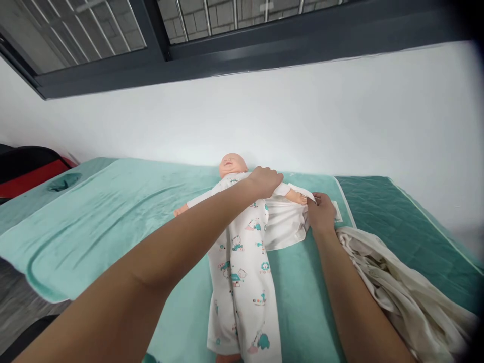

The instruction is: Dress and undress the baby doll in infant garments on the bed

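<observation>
A baby doll (232,164) lies on its back, dressed in a white printed romper (238,275) with long white sleeves. My left hand (266,182) is closed over the doll's upper arm and shoulder on the right side; what its fingers grip is hidden. Beside the doll's small hand (296,196), my right hand (321,209) pinches the edge of a white cloth garment (285,224). That garment is spread under the doll's arm and partly beneath its body. The doll's other arm (194,199) stretches out to the left.
A light green plush sheet (113,201) covers the bed, with a darker quilted green cover (381,206) at right. Crumpled cream cloth (389,282) lies beside my right forearm. Behind are a white wall (340,116) and a barred window. A black and red chair (30,171) stands at left.
</observation>
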{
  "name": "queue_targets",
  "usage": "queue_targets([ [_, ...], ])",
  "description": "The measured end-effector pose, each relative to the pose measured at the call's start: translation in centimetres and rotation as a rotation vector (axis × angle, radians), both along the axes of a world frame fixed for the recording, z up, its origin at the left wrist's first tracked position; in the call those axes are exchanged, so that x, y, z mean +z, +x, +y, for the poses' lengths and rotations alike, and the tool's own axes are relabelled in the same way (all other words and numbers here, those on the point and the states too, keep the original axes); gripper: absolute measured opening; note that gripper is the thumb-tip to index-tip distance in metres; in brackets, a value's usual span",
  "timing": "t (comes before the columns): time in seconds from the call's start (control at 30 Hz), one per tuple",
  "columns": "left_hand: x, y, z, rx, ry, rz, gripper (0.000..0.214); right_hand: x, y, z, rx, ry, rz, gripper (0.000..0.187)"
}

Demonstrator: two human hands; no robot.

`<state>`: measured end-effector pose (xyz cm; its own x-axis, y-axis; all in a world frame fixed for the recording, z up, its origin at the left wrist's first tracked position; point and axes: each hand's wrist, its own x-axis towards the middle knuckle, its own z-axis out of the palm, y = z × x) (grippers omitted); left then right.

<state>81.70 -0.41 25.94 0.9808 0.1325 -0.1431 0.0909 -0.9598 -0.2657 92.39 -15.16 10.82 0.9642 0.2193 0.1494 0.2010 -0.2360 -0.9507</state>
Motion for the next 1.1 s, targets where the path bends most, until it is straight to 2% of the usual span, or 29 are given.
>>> queue_targets([
  [0.07,0.1,-0.3,-0.1,-0.012,0.005,-0.015,0.037,-0.1,0.3,0.0,0.029,0.118,0.061,0.037],
  [0.27,-1.1,0.2,-0.9,-0.046,-0.04,0.0,0.037,1.0,1.0,-0.9,0.191,0.682,0.373,0.049],
  [0.33,-2.0,0.8,-1.2,-0.046,-0.084,0.013,0.038,1.4,1.4,-1.5,0.211,0.768,0.408,0.047],
  [0.4,-3.0,1.4,-1.5,-0.037,-0.117,0.019,0.039,1.7,1.7,-2.0,0.172,0.791,0.406,0.045],
  [0.53,-4.3,2.5,-2.0,0.006,-0.164,0.048,0.045,2.2,1.2,-1.8,-0.041,0.721,0.347,0.038],
  [0.63,-4.1,1.8,-2.4,0.016,-0.204,0.048,0.04,2.6,-0.4,-0.7,-0.092,0.642,0.079,0.03],
  [0.7,-3.5,-0.1,-2.4,-0.002,-0.251,-0.046,0.035,2.9,-2.2,0.2,-0.005,0.544,-0.078,0.026],
  [0.8,-3.1,-5.0,-1.7,0.029,-0.421,-0.39,0.03,3.3,-5.1,1.1,0.247,0.346,-0.099,0.024],
  [0.87,-3.7,-8.6,-0.7,0.194,-0.564,-0.698,0.026,3.5,-6.6,1.5,0.409,0.245,-0.118,0.026],
  [0.97,-5.8,-12.5,1.3,0.444,-0.802,-1.015,0.023,3.4,-8.0,2.0,0.565,0.15,-0.198,0.033],
  [1.1,-8.2,-14.0,3.0,0.665,-1.091,-1.177,0.027,3.0,-8.8,2.3,0.65,0.096,-0.233,0.037],
])
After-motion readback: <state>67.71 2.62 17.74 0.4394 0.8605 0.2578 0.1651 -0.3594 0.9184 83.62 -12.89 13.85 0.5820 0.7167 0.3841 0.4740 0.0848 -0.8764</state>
